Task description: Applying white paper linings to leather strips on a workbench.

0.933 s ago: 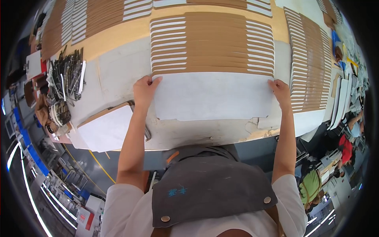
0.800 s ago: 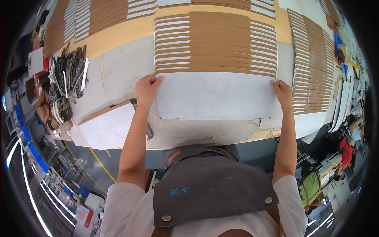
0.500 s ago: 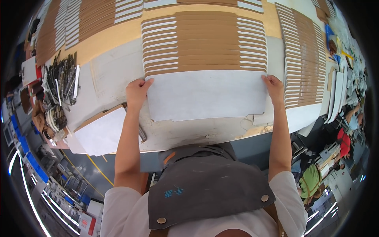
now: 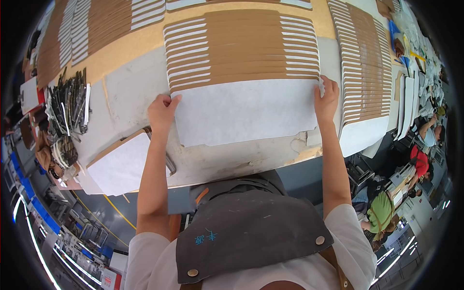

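Observation:
A wide white sheet [image 4: 246, 111] lies in front of me, at the near end of a fanned stack of brown, white-edged sheets [image 4: 246, 48]. At the sheet's upper left corner, my left hand [image 4: 163, 111] is closed, its thumb laid on the edge and its other fingers curled. My right hand [image 4: 327, 100] is by the upper right corner. Its thumb touches the edge there, while the forefinger stands apart from it along the side of the stack. The undersides of the sheets are hidden.
Another fanned stack [image 4: 365, 63] is on the right, and more stacks [image 4: 101, 24] lie at the far left. A bundle of dark strips [image 4: 72, 104] and a pile of white-topped sheets [image 4: 121, 164] lie on the left. People [image 4: 382, 212] are at work off to the right.
My right forefinger has lifted away from the thumb and stretched out. My left hand stays at its corner. The whole view has shifted slightly, with the scene moving left.

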Available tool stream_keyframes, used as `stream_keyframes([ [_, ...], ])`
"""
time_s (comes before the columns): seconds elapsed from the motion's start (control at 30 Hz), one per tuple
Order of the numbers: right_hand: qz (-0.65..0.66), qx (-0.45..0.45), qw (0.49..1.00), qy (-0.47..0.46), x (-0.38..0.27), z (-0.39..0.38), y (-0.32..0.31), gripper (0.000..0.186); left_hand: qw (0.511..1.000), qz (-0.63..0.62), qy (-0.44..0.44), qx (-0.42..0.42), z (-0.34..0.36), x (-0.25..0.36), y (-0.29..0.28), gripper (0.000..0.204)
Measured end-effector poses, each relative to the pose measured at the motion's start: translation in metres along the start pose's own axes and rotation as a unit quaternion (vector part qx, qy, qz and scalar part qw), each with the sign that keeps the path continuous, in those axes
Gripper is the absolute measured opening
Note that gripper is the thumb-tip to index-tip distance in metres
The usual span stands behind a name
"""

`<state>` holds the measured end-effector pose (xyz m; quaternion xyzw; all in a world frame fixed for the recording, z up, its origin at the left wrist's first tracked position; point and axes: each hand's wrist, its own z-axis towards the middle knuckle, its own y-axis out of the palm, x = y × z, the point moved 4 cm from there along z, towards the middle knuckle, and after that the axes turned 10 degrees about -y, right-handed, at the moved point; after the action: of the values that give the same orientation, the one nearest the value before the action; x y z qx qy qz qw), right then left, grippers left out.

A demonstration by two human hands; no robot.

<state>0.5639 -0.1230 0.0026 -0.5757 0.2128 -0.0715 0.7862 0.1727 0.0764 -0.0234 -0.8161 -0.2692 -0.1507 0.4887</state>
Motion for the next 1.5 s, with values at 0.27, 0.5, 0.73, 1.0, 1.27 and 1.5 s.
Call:
stream_keyframes([
  [0.27, 0.002, -0.014, 0.998, -0.064, -0.052, -0.005, 0.007, 0.036, 0.96, 0.109, 0.212, 0.15, -0.045, -0.038, -0.056, 0.035],
  [0.5, 0.275, -0.069, 0.946, -0.16, -0.204, -0.027, 0.05, 0.041, 0.92, 0.244, 0.252, 0.176, -0.073, -0.098, -0.083, 0.042],
  [0.73, 0.32, -0.18, 0.889, -0.273, -0.363, -0.045, 0.074, 0.045, 0.931, 0.204, 0.256, 0.163, -0.053, -0.103, -0.093, 0.037],
  [1.0, 0.306, -0.179, 0.893, -0.278, -0.412, -0.051, 0.091, 0.04, 0.924, 0.138, 0.319, 0.157, -0.049, -0.106, -0.11, 0.024],
  [1.27, 0.323, -0.142, 0.892, -0.283, -0.419, -0.045, 0.089, 0.022, 0.945, 0.052, 0.318, 0.052, -0.027, -0.101, -0.127, 0.014],
  [1.5, 0.339, -0.107, 0.89, -0.284, -0.419, -0.04, 0.088, 0.016, 0.914, 0.031, 0.405, 0.01, -0.026, -0.098, -0.131, 0.012],
])
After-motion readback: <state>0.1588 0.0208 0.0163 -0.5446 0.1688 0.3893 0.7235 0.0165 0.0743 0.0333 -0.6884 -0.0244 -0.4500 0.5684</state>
